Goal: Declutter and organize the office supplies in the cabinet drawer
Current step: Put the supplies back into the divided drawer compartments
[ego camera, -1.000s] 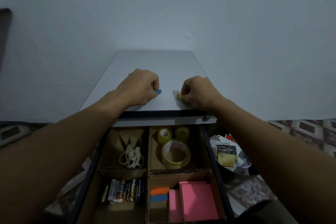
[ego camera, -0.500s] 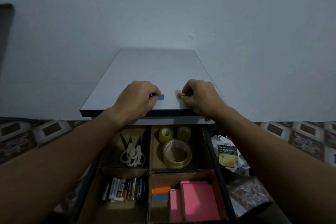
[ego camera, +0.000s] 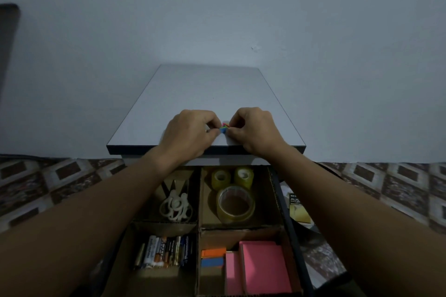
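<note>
Tiny coloured pieces (ego camera: 224, 127) too small to identify, battery pack (ego camera: 297, 208) half hidden behind forearm (ego camera: 342, 202)

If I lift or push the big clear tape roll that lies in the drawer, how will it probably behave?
The big tape roll lies flat, so a push would probably slide it, not roll it. It looks like a stiff ring with an open middle, likely easy to hook and lift. Stood on edge, it might roll against the small tape rolls.

plain pale wall (ego camera: 217, 7), patterned floor (ego camera: 48, 183), white cabinet top (ego camera: 207, 89), dim light
</note>
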`<state>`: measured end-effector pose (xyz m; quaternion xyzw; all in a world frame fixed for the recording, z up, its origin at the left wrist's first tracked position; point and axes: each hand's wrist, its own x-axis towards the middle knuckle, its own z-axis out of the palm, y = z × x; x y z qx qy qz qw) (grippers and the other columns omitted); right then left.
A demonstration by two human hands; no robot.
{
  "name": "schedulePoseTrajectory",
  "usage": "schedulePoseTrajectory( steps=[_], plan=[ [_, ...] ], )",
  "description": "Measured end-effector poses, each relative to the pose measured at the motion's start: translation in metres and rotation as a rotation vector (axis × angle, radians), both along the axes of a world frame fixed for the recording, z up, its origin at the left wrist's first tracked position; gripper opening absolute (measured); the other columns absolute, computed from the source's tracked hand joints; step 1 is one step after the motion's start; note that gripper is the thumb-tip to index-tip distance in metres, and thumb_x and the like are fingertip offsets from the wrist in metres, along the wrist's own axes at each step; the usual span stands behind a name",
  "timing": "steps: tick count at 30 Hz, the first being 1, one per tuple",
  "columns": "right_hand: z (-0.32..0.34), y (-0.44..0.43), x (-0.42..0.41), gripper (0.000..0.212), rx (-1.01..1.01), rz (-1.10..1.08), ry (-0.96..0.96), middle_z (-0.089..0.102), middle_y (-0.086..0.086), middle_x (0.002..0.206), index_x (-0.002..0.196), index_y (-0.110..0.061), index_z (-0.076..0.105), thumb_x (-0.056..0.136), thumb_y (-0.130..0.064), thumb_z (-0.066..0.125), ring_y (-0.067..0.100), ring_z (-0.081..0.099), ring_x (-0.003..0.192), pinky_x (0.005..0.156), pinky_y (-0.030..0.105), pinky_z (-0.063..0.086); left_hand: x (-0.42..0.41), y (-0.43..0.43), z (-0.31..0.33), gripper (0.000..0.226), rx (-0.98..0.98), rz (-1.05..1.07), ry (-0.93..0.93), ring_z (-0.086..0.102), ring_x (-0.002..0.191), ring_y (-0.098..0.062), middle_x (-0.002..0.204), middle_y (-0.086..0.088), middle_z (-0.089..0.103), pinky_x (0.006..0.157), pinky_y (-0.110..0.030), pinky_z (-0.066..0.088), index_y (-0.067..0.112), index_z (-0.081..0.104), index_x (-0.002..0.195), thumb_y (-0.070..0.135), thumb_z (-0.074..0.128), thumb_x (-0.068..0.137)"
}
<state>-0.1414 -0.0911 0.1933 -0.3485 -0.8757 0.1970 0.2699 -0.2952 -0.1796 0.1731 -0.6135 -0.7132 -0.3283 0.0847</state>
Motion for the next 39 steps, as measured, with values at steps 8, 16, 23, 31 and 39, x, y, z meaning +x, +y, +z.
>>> schedulePoseTrajectory(
  steps=[8, 16, 23, 31, 39],
  plan=[
    [0.001, 0.005, 0.001, 0.014, 0.009, 0.019, -0.04, 0.065, -0.006, 0.089, 0.096, -0.018, 0.072, 0.088, -0.029, 0.074, 0.008, 0.059, 0.081, 0.058, 0.007, 0.035, -0.006, 0.0, 0.005, 0.005, -0.001, 0.102, -0.101, 0.06, 0.073, -0.007, 0.088, 0.005, 0.071, 0.057, -0.017, 0.042, 0.021, 0.074, 0.09, 0.025, 0.071, 0.09],
    [0.001, 0.003, -0.001, 0.014, 0.043, 0.021, -0.059, 0.071, 0.001, 0.093, 0.097, -0.015, 0.073, 0.085, -0.023, 0.073, 0.013, 0.063, 0.083, 0.061, 0.013, 0.043, 0.005, 0.005, 0.011, 0.005, -0.026, 0.008, -0.122, 0.064, 0.073, -0.011, 0.081, 0.003, 0.071, 0.066, -0.033, 0.057, 0.018, 0.077, 0.087, 0.022, 0.074, 0.086],
    [0.004, -0.001, 0.0, 0.018, 0.049, 0.028, -0.075, 0.072, 0.004, 0.096, 0.1, -0.013, 0.073, 0.083, -0.017, 0.072, 0.015, 0.065, 0.086, 0.072, 0.022, 0.052, 0.005, 0.003, 0.014, 0.007, -0.067, -0.021, -0.153, 0.063, 0.07, -0.005, 0.081, 0.006, 0.07, 0.063, -0.027, 0.057, 0.02, 0.077, 0.089, 0.023, 0.077, 0.083],
    [0.006, -0.007, -0.005, 0.017, 0.056, 0.006, -0.096, 0.072, 0.007, 0.095, 0.102, -0.01, 0.074, 0.089, -0.018, 0.067, 0.017, 0.064, 0.082, 0.069, 0.024, 0.052, 0.005, -0.001, 0.018, 0.015, -0.097, 0.067, -0.103, 0.063, 0.074, -0.013, 0.086, 0.005, 0.071, 0.064, -0.032, 0.056, 0.024, 0.076, 0.091, 0.015, 0.066, 0.084],
    [0.006, -0.005, 0.004, 0.016, 0.108, -0.002, -0.187, 0.07, 0.003, 0.096, 0.1, -0.016, 0.073, 0.091, -0.024, 0.062, 0.018, 0.062, 0.086, 0.076, 0.033, 0.055, -0.007, -0.018, 0.018, 0.015, -0.104, 0.053, -0.093, 0.063, 0.074, -0.009, 0.09, 0.003, 0.074, 0.064, -0.024, 0.052, 0.018, 0.078, 0.095, 0.012, 0.065, 0.09]
  ],
)
